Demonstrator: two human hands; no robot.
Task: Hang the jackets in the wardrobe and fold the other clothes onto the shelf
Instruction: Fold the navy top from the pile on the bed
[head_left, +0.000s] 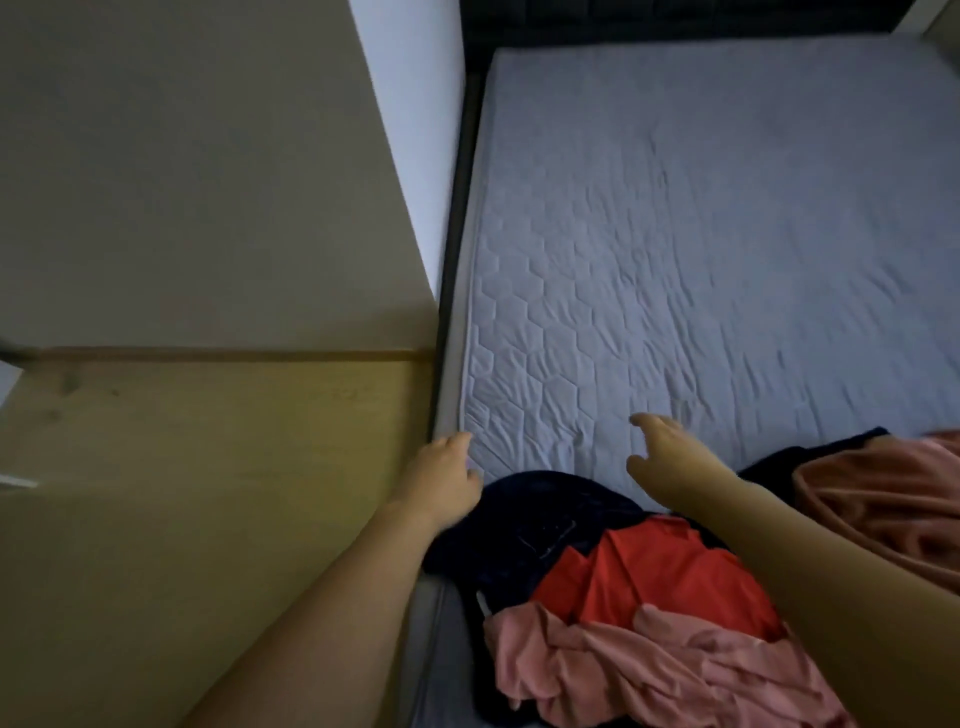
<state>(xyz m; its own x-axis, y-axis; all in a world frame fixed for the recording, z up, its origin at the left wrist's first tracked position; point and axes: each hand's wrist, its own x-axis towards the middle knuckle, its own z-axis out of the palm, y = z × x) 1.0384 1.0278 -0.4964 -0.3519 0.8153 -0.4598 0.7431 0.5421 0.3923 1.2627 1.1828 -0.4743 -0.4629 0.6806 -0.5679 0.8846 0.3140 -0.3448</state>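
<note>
While both bare arms reach forward over it, a wide mattress (727, 234) in a pale grey-blue quilted cover fills most of the view, its surface creased and stitched in a hexagon pattern. Along the mattress's left edge stands a tall beige wardrobe panel (182, 182), with a light wooden surface (208, 467) below it. A dark headboard (675, 21) runs along the far edge.

Clothes lie heaped at the near edge of the mattress. A dark navy garment (524, 525) sits near the near left corner, crumpled, with a small pale tag at its lower side. A bright red garment (660, 577) lies partly on top of it, toward the middle of the near edge. A salmon-pink garment (623, 670) is bunched at the very near edge, overlapping the red one. Another salmon-pink cloth (878, 499) lies at the near right edge, over a second patch of dark fabric.

Near the left edge, the left hand (441, 480) rests with its fingers curled at the rim of the navy garment; whether it grips the cloth cannot be told. Just above the mattress beyond the heap, the right hand (670, 457) hovers, fingers spread and relaxed, holding nothing. The two hands are apart.
</note>
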